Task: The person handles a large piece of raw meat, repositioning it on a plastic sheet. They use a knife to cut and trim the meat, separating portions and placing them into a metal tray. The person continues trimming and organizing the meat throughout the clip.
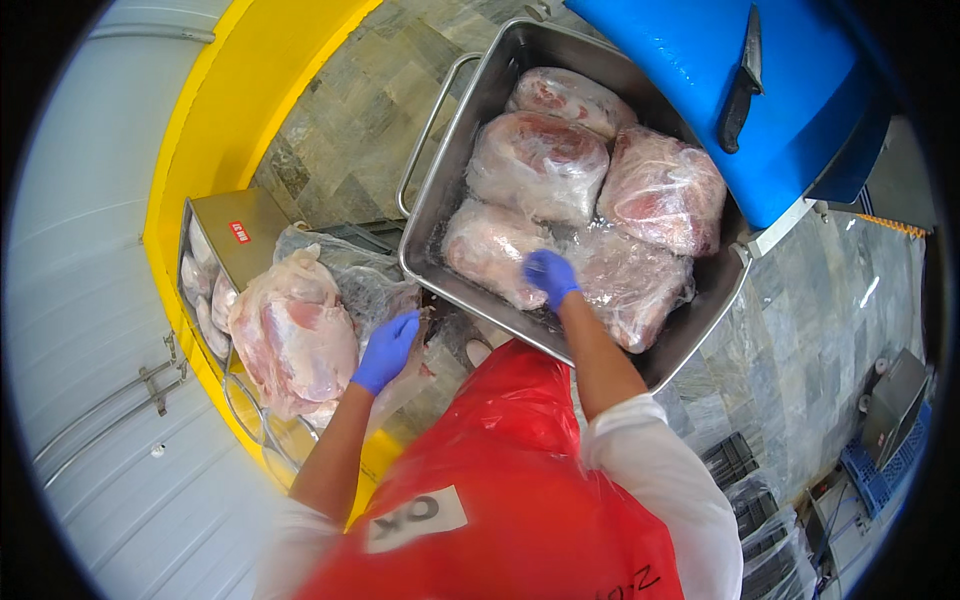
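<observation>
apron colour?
Red; the apron shows clearly in the head view.

Two gloved hands (388, 352) (550, 277), five bagged meat pieces (540, 165) in one steel tub (714, 292), one knife (738, 100)

Glossy plastic-wrapped meat (538, 168), metal tub (497, 90)

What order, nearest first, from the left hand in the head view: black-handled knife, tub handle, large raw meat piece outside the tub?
From the left hand:
1. Large raw meat piece, just left.
2. Tub handle, farther up the picture.
3. Black-handled knife, upper right, on blue surface.
</observation>
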Demonstrator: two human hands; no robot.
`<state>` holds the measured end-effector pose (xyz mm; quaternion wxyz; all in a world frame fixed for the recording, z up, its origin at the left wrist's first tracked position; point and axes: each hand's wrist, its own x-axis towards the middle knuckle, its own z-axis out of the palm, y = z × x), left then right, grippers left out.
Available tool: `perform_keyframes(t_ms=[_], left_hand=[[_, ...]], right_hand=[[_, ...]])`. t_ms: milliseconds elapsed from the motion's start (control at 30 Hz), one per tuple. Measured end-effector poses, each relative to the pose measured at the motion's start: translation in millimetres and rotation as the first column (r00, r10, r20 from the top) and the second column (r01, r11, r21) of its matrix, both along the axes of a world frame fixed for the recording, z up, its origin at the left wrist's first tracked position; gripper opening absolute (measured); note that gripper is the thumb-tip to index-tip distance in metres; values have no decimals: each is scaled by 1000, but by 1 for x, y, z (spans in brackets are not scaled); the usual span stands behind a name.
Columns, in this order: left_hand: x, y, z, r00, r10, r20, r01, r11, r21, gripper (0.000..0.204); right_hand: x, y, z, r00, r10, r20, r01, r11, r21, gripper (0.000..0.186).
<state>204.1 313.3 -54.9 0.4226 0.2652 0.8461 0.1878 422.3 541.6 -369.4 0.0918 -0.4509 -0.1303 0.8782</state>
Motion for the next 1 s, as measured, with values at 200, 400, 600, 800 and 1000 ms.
perform_keyframes(t_ms=[200, 400, 600, 800, 1000], left_hand=[[7, -47, 46, 972, -221, -77, 207, 966, -155, 44], [18, -167, 96, 992, -44, -118, 12, 965, -262, 45], [28, -205, 99, 991, 118, -66, -135, 878, -459, 52], [25, -225, 113, 974, 197, -110, -225, 890, -396, 49], [35, -214, 129, 953, 293, -72, -294, 843, -450, 46]], right_hand=[[-3, 7, 104, 870, 467, 160, -419, 525, 741, 44], [133, 72, -72, 361, 223, 905, -859, 457, 231, 36], [-9, -11, -36, 395, 301, 868, -918, 86, 387, 37], [-47, -55, 73, 386, 307, 870, -838, -278, 470, 68], [-46, -43, 54, 257, 334, 907, -823, -416, 387, 70]])
